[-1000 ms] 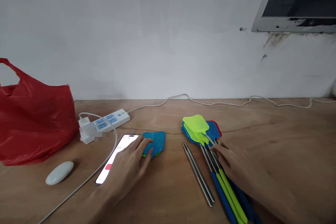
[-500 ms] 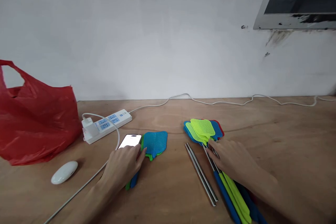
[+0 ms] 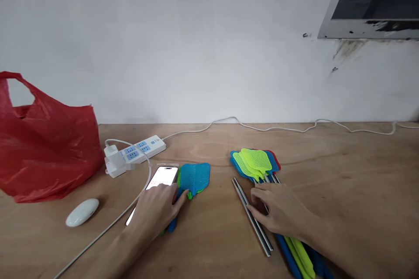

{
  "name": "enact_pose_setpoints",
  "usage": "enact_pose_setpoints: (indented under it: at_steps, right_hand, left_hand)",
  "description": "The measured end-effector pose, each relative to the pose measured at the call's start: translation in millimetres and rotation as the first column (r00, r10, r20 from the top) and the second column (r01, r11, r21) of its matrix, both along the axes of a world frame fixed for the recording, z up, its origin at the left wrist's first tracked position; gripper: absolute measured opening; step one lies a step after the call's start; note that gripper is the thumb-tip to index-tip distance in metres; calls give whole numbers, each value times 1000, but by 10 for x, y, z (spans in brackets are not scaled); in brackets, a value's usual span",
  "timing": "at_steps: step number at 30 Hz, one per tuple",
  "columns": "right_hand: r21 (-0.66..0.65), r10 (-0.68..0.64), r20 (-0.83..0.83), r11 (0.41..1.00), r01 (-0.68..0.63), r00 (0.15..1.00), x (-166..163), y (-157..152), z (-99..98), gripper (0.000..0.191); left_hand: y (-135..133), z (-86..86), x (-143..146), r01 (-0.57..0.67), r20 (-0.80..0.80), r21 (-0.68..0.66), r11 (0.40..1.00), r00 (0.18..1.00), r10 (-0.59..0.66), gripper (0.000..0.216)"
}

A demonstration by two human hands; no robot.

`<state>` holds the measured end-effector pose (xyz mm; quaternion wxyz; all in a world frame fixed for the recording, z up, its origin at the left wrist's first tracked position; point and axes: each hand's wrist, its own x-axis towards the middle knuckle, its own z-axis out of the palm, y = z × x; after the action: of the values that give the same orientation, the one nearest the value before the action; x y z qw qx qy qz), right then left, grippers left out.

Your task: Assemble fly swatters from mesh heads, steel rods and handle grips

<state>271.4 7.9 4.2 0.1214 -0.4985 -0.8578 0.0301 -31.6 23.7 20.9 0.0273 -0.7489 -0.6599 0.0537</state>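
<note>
Metal rods (image 3: 259,232) lie paired on wooden table (image 3: 209,239); right hand (image 3: 279,209) across stacked fly swatters (image 3: 255,161), thumb and forefinger parted, thumb over rods. Left hand (image 3: 157,205) covers part of phone (image 3: 165,175), near blue mesh head (image 3: 195,177); cannot tell its grip.

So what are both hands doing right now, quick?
Left hand: by a blue swatter; whether it grips can't be told.
Right hand: open, at the metal rods.
</note>
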Motion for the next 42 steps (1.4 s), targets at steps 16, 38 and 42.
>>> enact_pose_setpoints:
  at_steps: [16,38,42]
  right_hand:
    - [43,-76,15,996,76,997,-13,-77,-46,14]
    - [-584,-577,-803,715,-383,148,-8,13,139,34]
    - [-584,-584,-794,652,-483,170,-24,-1,124,39]
  left_hand:
    - [-187,-135,151,347,337,71,935,874,-350,41]
    - [-316,-101,215,441,609,62,895,694,-384,19]
    - [-332,-95,209,469,609,23,883,694,-384,20]
